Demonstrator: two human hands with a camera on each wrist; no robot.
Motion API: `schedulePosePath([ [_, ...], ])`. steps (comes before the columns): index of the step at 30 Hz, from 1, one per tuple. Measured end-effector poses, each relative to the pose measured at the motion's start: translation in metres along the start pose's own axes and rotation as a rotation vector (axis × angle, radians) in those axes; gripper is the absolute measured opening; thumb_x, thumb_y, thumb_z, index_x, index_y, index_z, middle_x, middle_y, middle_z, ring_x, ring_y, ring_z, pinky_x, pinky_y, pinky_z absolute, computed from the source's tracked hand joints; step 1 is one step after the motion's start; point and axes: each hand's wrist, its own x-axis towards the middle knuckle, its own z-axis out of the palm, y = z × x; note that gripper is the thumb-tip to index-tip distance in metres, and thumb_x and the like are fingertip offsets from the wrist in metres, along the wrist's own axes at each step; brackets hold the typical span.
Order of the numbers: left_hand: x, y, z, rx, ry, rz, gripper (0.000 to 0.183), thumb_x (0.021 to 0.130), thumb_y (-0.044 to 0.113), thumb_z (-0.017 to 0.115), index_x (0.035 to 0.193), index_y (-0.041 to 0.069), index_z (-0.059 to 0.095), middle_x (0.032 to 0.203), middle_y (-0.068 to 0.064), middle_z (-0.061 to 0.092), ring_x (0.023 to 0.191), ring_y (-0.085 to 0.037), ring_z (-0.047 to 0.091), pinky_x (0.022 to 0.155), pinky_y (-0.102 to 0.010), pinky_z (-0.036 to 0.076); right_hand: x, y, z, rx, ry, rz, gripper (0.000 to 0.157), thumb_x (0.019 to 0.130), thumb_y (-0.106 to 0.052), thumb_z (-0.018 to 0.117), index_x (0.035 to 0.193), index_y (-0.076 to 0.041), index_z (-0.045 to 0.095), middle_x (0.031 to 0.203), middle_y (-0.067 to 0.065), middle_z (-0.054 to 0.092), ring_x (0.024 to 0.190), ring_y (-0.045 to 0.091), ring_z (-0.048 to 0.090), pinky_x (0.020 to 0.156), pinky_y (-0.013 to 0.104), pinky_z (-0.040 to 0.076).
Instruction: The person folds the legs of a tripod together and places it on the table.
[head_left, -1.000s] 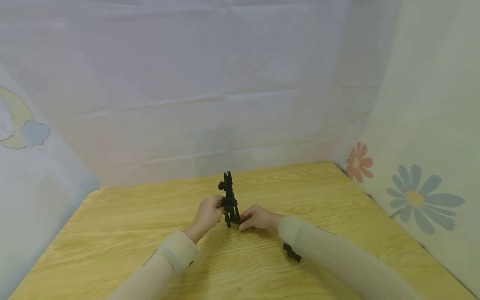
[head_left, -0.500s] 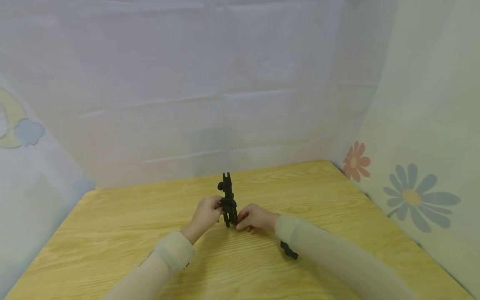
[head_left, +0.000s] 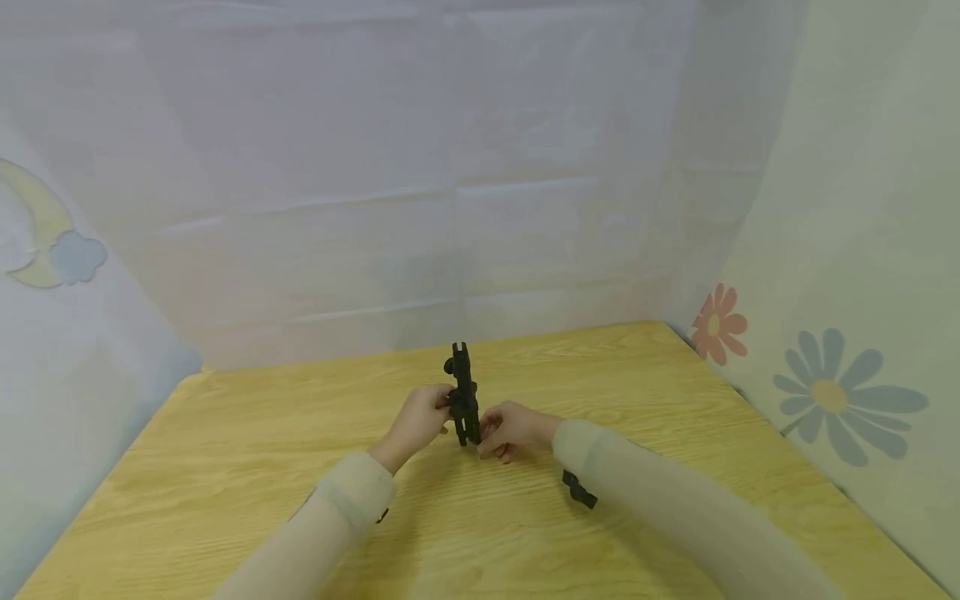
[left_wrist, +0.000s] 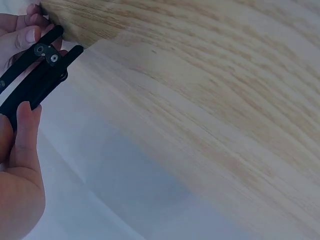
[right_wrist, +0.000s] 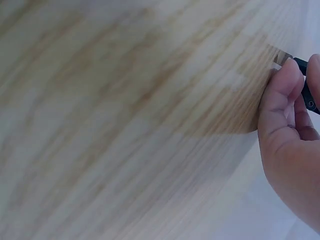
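A small black tripod stands nearly upright in the head view, its legs close together at the bottom. My left hand grips its middle from the left; in the left wrist view the thumb lies along the black body, with leg hinges showing beyond. At the foot of the tripod, my right hand pinches the end of a leg between thumb and fingers. The right wrist view shows only a short stretch of that black leg by the fingertips. Part of the tripod's middle is hidden behind the left fingers.
A smaller black part lies on the wooden table, partly beside the right sleeve. Pale cloth walls with printed flowers and a moon enclose the table at the back and sides.
The tripod's legs have drawn closer together, and its foot sits slightly higher in view. Both hands keep hold of it. The head view has shifted a little.
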Motion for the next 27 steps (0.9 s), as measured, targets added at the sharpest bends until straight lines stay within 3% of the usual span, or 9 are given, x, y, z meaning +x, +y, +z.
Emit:
schedulePosePath([
  [12, 0.006, -0.003, 0.002, 0.030, 0.016, -0.029, 0.019, 0.093, -0.008, 0.057, 0.110, -0.008, 0.066, 0.095, -0.023, 0.071, 0.084, -0.031, 0.070, 0.056, -0.031, 0.056, 0.007, 0.001, 0.006, 0.009, 0.046, 0.023, 0.015, 0.084, 0.000, 0.075, 0.095, -0.001, 0.065, 0.063, 0.006, 0.058, 0.046, 0.012, 0.050, 0.044, 0.023, 0.048],
  [18, 0.009, -0.002, 0.000, 0.070, 0.012, -0.026, 0.016, 0.092, -0.004, 0.061, 0.107, -0.005, 0.067, 0.092, -0.017, 0.071, 0.081, -0.028, 0.066, 0.060, -0.033, 0.055, 0.007, -0.002, 0.004, -0.006, 0.040, 0.014, 0.040, 0.084, -0.001, 0.075, 0.119, -0.002, 0.057, 0.059, 0.007, 0.055, 0.045, 0.013, 0.050, 0.044, 0.024, 0.048],
  [23, 0.011, 0.005, -0.004, 0.113, -0.018, -0.010, 0.022, 0.091, -0.006, 0.059, 0.112, -0.007, 0.064, 0.102, -0.018, 0.069, 0.093, -0.032, 0.065, 0.077, -0.041, 0.054, 0.003, -0.005, 0.002, -0.036, 0.023, -0.001, 0.065, 0.085, -0.007, 0.076, 0.141, -0.003, 0.044, 0.068, 0.005, 0.058, 0.052, 0.015, 0.049, 0.048, 0.026, 0.045],
  [27, 0.010, 0.019, -0.016, 0.049, -0.084, -0.043, 0.051, 0.087, -0.011, 0.053, 0.137, -0.010, 0.045, 0.130, -0.026, 0.056, 0.121, -0.039, 0.053, 0.098, -0.050, 0.045, 0.001, -0.004, 0.002, -0.073, 0.029, -0.021, 0.065, 0.087, -0.013, 0.076, 0.142, -0.002, 0.044, 0.074, 0.005, 0.061, 0.055, 0.015, 0.048, 0.050, 0.026, 0.042],
])
